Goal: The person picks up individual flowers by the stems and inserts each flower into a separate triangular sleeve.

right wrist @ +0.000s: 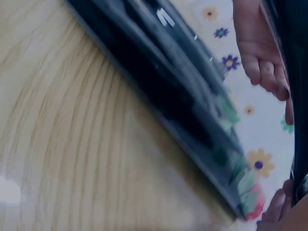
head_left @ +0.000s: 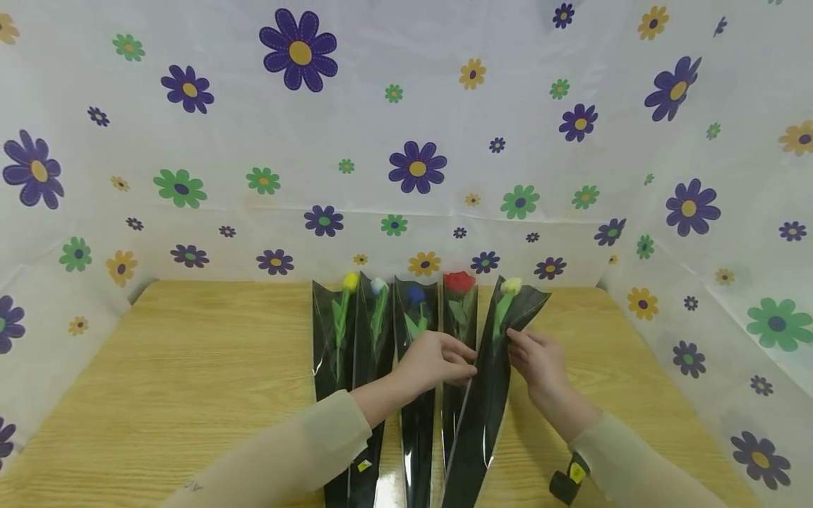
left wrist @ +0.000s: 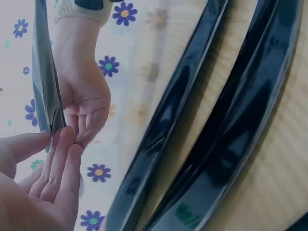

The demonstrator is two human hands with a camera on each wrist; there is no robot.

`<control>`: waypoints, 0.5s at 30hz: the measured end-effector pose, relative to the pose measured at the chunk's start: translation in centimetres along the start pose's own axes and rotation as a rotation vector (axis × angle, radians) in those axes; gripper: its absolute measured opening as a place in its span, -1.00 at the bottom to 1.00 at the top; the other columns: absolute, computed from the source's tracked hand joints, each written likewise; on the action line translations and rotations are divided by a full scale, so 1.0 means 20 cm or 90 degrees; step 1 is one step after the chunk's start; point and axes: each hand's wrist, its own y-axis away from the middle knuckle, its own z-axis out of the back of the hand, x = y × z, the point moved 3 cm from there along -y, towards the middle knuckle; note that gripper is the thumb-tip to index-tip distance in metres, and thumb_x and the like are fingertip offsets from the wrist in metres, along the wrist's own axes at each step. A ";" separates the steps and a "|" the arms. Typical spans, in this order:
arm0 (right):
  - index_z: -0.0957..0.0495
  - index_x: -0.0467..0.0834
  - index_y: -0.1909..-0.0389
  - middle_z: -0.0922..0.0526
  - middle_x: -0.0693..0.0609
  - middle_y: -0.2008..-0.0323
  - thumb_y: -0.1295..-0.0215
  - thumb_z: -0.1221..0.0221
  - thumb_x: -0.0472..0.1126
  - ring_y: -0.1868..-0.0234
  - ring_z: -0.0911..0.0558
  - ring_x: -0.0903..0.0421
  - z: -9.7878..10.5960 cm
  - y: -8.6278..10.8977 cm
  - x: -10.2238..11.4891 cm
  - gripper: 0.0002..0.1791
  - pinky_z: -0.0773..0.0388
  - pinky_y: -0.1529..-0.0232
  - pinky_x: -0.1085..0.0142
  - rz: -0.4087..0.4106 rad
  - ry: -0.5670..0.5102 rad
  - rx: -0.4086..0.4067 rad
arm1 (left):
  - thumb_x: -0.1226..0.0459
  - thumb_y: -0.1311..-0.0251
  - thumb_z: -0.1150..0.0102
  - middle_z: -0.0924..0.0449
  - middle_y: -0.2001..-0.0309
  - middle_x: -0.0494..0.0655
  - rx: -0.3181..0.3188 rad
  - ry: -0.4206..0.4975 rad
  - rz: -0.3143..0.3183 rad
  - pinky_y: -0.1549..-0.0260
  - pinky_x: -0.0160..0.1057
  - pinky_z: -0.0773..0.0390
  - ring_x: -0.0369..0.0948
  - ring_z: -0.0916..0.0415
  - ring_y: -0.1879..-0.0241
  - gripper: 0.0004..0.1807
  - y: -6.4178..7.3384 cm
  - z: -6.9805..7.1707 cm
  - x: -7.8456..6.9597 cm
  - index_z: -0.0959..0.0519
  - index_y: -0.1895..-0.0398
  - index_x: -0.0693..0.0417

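Observation:
A cream tulip (head_left: pixel 511 286) stands in a black, clear-fronted flower sleeve (head_left: pixel 485 395), tilted with its top to the right. My left hand (head_left: pixel 432 363) pinches the sleeve's left edge between thumb and fingers. At the upper right edge, my right hand (head_left: pixel 540 360) holds the sleeve, some fingers hidden behind it. In the left wrist view the sleeve (left wrist: pixel 44 72) appears narrow, edge-on between both hands. Beside it lie similar sleeves with a red rose (head_left: pixel 460 283), a blue flower (head_left: pixel 416 295), a pale blue tulip (head_left: pixel 378 286) and a yellow tulip (head_left: pixel 351 282).
The wrapped flowers lie side by side on a wooden table (head_left: pixel 209 367). A white cloth with printed flowers (head_left: pixel 356 127) rises behind the table and along both sides. A small black object with a yellow label (head_left: pixel 564 485) shows by the right cuff.

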 end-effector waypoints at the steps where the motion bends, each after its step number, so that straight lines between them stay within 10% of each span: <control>1: -0.64 -0.01 0.57 -0.67 0.27 0.55 -0.55 -0.19 -0.29 0.46 -0.66 0.38 0.01 -0.01 -0.01 -0.61 -0.69 0.21 0.51 -0.008 0.011 0.002 | 0.38 -0.34 -0.40 -0.86 0.21 0.18 -0.001 -0.002 0.004 0.16 -0.14 -0.84 -0.04 -0.86 0.26 -0.74 0.00 -0.01 0.01 -0.76 -0.04 0.31; 15: -0.67 -0.51 0.18 -0.68 0.12 0.47 -0.48 -0.21 -0.37 0.46 -0.68 0.32 0.04 -0.15 -0.10 -0.79 -0.68 0.33 0.47 -0.016 0.176 0.028 | 0.45 -0.26 -0.42 -0.85 0.32 0.19 -0.045 -0.020 0.039 0.31 -0.16 -0.83 -0.01 -0.85 0.33 -0.76 -0.06 -0.10 0.14 -0.75 0.03 0.39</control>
